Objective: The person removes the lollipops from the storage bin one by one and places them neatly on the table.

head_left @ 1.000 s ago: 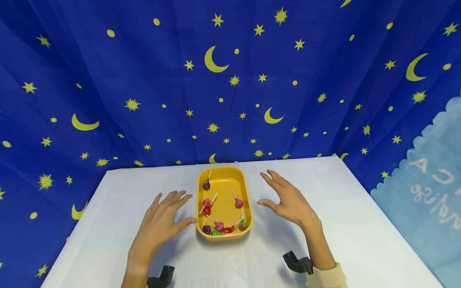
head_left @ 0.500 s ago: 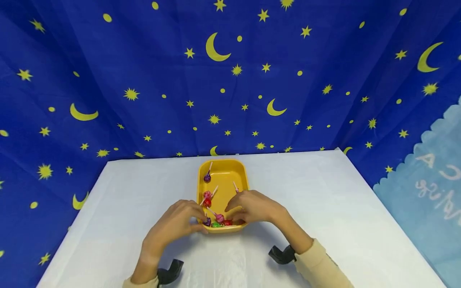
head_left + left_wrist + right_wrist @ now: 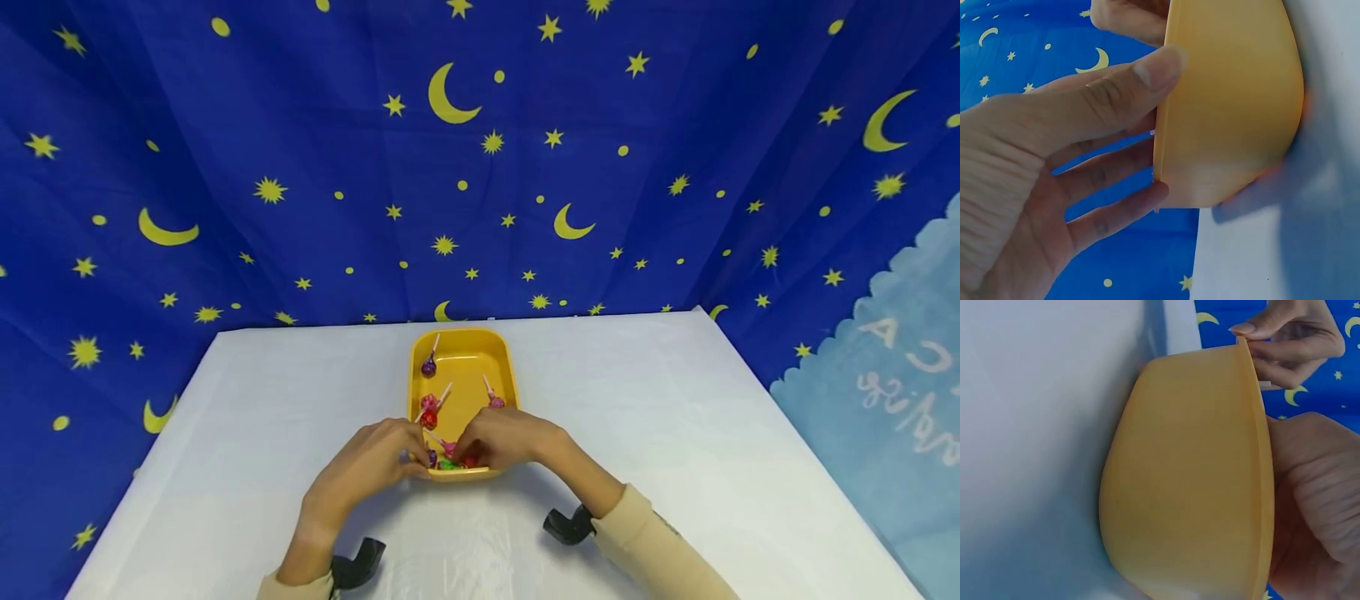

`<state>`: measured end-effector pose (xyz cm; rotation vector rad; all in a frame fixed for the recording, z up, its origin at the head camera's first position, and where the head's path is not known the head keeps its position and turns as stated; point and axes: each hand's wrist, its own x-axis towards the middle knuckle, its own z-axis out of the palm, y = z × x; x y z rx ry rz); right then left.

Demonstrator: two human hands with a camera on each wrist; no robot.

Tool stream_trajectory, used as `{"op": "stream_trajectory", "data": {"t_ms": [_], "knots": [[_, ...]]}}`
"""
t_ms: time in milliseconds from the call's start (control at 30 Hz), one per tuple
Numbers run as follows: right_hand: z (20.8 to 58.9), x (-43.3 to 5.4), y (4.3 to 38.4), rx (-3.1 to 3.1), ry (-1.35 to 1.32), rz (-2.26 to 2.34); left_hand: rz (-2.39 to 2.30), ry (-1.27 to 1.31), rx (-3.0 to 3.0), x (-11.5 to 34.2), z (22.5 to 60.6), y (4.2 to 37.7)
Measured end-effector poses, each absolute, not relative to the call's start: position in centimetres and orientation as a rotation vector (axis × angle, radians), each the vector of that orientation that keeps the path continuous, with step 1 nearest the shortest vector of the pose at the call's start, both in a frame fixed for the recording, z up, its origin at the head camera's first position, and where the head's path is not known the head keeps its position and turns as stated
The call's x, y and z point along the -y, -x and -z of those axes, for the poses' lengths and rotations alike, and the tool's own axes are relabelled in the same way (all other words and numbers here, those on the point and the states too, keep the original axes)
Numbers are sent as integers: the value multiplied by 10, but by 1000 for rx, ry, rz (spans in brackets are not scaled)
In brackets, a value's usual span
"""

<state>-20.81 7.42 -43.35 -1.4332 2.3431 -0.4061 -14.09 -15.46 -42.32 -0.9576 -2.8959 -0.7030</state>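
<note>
Several wrapped lollipops lie in a yellow plastic tray (image 3: 463,332), among them a purple one (image 3: 428,367) at the far left corner, a red one (image 3: 429,419) by the left wall and a pink one (image 3: 448,448) near the front. My left hand (image 3: 375,460) grips the tray's front left corner, thumb (image 3: 1159,67) on the outer wall and fingers over the rim. Inside the front part of the tray, my right hand (image 3: 506,437) bends its fingers down among the pink, red and green lollipops. Its fingertips are hidden, so I cannot tell whether they hold one.
The tray stands on a white-covered table (image 3: 300,375). Behind it hangs a blue curtain (image 3: 330,150) with yellow moons and stars, and a light blue lettered panel (image 3: 885,375) is at the right. Black wrist mounts (image 3: 358,565) stick out below both wrists.
Both hands have come in from the tray's sides. My left hand has taken hold of the front left corner; my right hand has reached in and shifted left over the front lollipops.
</note>
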Motion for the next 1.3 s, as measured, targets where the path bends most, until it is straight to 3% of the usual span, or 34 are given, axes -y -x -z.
{"op": "stream_trajectory", "data": {"t_ms": [467, 867, 1300], "knots": [[444, -72, 218, -2255, 1387, 472, 723, 964, 2908, 150, 423, 143], [428, -80, 223, -2263, 1432, 612, 711, 952, 2893, 150, 419, 144], [399, -115, 275, -2533, 1370, 930, 681, 922, 2916, 150, 423, 142]]}}
